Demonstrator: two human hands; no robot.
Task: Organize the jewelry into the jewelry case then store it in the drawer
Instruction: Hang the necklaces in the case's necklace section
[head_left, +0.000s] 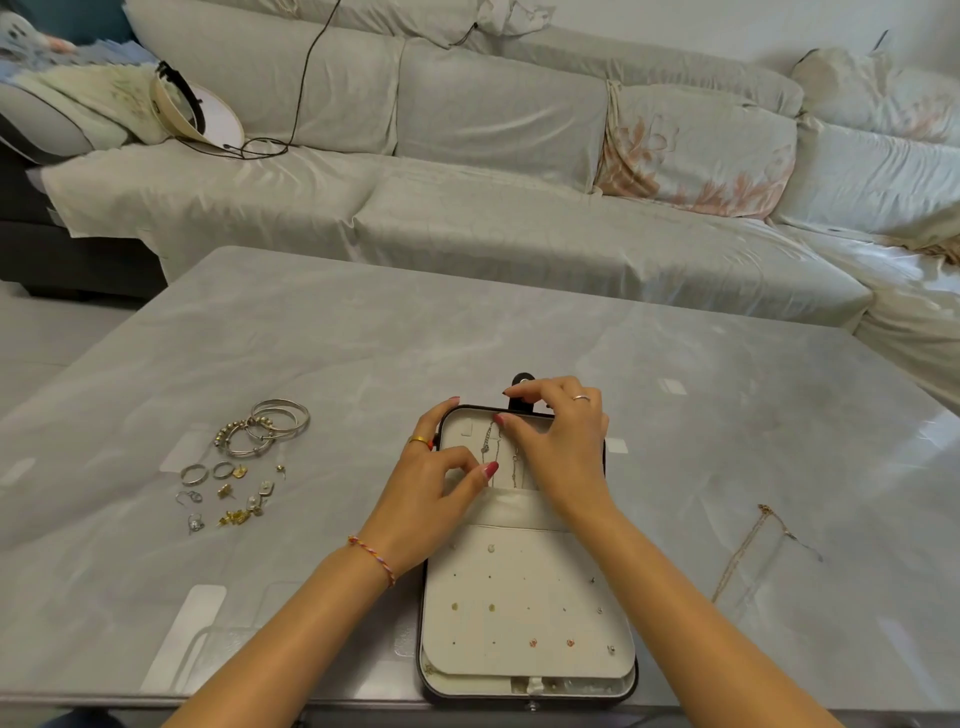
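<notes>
An open jewelry case (524, 618) lies flat on the table's near edge, cream inside with a dark rim. Its near panel holds several small stud earrings. Thin silver chains (491, 441) hang on the far panel. My left hand (431, 483) rests on that panel's left side, thumb and forefinger pinching at a chain. My right hand (561, 441) curls over the panel's top right, fingertips pressing near the chain's upper end. Silver bangles (270, 428), rings (208, 473) and loose earrings (239, 504) lie to the left. A thin gold necklace (748, 551) lies to the right.
The grey marble-look table (363, 338) spreads wide beyond the case. A sofa under pale sheets (493, 156) runs along its far side, with a visor cap (192, 109) and a black cable on it. The case's black snap tab (521, 382) sticks out at its far end.
</notes>
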